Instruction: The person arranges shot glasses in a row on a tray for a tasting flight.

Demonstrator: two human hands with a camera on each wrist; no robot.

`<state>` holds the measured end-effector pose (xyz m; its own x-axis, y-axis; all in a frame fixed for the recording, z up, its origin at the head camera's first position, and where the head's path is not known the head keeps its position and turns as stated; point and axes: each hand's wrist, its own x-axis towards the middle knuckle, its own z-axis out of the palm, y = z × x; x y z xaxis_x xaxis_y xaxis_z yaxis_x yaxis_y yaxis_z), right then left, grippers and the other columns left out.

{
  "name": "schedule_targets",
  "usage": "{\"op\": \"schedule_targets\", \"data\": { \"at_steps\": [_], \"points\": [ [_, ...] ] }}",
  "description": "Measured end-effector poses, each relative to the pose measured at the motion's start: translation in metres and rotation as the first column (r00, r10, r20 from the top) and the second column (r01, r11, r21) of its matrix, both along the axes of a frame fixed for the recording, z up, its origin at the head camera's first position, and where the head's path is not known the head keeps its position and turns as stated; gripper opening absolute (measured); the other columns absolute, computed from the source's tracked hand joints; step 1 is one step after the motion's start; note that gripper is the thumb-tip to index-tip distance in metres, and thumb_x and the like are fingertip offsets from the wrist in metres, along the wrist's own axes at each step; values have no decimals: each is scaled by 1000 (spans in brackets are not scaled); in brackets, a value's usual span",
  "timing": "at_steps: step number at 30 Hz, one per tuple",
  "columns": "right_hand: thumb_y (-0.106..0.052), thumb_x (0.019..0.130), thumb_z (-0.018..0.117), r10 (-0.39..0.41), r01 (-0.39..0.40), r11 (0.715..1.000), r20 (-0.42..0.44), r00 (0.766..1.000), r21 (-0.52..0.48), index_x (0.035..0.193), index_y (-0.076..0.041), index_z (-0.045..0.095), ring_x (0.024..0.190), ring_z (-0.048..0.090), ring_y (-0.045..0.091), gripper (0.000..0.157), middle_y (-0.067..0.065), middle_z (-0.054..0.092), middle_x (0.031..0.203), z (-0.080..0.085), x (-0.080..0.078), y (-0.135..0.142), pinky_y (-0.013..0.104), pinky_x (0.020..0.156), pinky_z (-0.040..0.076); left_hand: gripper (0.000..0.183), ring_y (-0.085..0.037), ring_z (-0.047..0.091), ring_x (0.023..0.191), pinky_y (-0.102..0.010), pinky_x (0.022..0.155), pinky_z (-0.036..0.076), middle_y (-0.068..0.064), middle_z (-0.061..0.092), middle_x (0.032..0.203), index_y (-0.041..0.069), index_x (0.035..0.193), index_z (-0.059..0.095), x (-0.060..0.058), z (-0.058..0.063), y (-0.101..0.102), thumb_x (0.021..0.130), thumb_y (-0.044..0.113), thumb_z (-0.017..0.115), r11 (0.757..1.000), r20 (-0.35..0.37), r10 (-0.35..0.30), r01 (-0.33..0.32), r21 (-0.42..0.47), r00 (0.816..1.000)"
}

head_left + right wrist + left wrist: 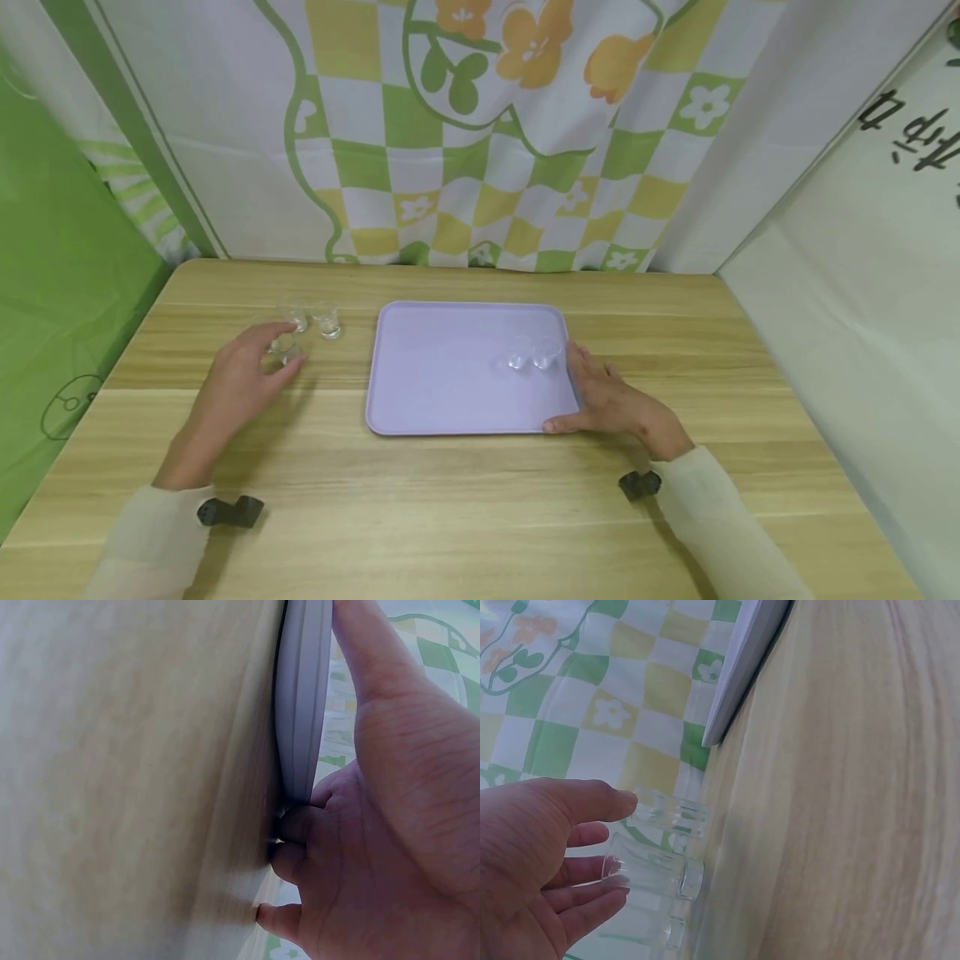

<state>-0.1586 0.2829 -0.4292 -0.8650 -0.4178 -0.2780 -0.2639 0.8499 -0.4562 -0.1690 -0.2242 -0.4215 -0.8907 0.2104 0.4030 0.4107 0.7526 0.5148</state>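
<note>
My left hand [242, 371] is at a group of small clear shot glasses on the left of the table. Thumb and fingers stand apart around the nearest shot glass [649, 866], whose base rests on the wood. Another shot glass [327, 323] stands just right of that hand; others are partly hidden by the fingers. On the lilac tray [435, 375], two shot glasses [546, 357] stand side by side near the right edge. My right hand [618, 400] holds the tray's near right corner, thumb on the front rim, fingers along the right side.
The wooden table [420, 517] runs back to a checkered, flowered curtain [480, 183]. A green cloth [60, 275] hangs at the left and a white sheet with dark writing [862, 250] at the right. Small black devices [228, 511] sit on both wrists.
</note>
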Motion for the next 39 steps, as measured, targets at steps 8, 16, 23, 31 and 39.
{"op": "schedule_targets", "data": {
  "at_steps": [8,16,23,31,39],
  "points": [
    [-66,83,77,2,-2,1000,4,1000,7,158,10,-10,153,-5,45,137,29,-5,167,2,0,-1,70,118,-1,52,-56,54,117,-71,100,42,-36,52,138,-9,139,54,-3,-5,-3,94,10,73,1000,134,-3,6,-24,991],
    [-66,83,76,8,-8,1000,-1,1000,9,157,10,-9,153,-5,45,137,30,-5,166,2,-1,-1,70,118,-1,60,-57,46,128,-71,105,38,-38,48,141,-11,143,48,-5,-7,-4,93,8,75,999,180,-2,10,-43,984],
    [-66,82,77,0,0,1000,10,1000,9,158,10,-10,154,-6,44,138,29,-6,167,2,-1,-2,70,118,-2,55,-58,47,126,-71,105,38,-39,50,138,-10,144,49,-6,-6,-4,94,2,69,998,199,0,11,-54,980],
    [-67,82,76,-6,6,1000,14,1000,7,158,9,-11,154,-6,44,138,29,-7,167,2,0,-1,69,118,-2,57,-56,53,120,-70,103,41,-39,57,128,-8,146,46,-6,-10,-5,94,-1,69,998,224,-12,24,-50,974],
    [-67,81,77,-5,5,1000,7,1000,2,158,9,-10,154,-6,44,139,29,-7,167,1,0,-1,70,118,-2,57,-55,58,113,-67,96,47,-38,59,125,-8,146,45,-7,-11,-5,95,-3,68,998,223,-20,34,-59,975]
  ]
}}
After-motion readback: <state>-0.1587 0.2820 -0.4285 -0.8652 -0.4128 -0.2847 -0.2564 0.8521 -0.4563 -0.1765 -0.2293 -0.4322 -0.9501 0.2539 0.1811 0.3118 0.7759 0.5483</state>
